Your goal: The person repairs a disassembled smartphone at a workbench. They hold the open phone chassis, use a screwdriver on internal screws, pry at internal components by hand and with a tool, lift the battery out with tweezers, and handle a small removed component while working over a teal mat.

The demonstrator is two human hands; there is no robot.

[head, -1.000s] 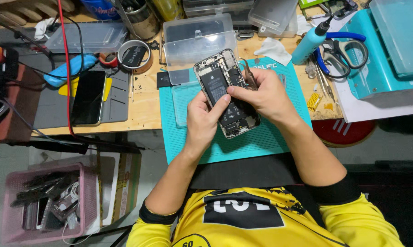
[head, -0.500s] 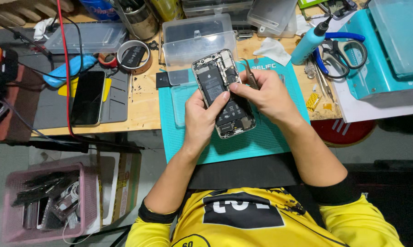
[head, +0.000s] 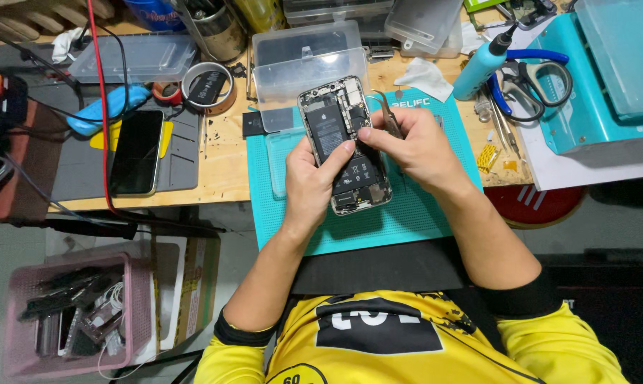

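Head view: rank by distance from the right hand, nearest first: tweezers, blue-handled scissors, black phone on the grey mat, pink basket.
1. Tweezers: held in the right hand itself, tips pointing up.
2. Blue-handled scissors: up and to the hand's right, by the teal box.
3. Black phone: far across the bench on the grey mat, left side.
4. Pink basket: on the floor, lower left.

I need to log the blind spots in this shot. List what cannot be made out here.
Head view:
- Phone: its lower left edge is covered by the left hand; the small parts inside are too small to tell.
- Tweezers: the lower part is hidden in the right hand.
- Pink basket: its contents are a dark jumble.
- Teal tray: cut off by the right edge.
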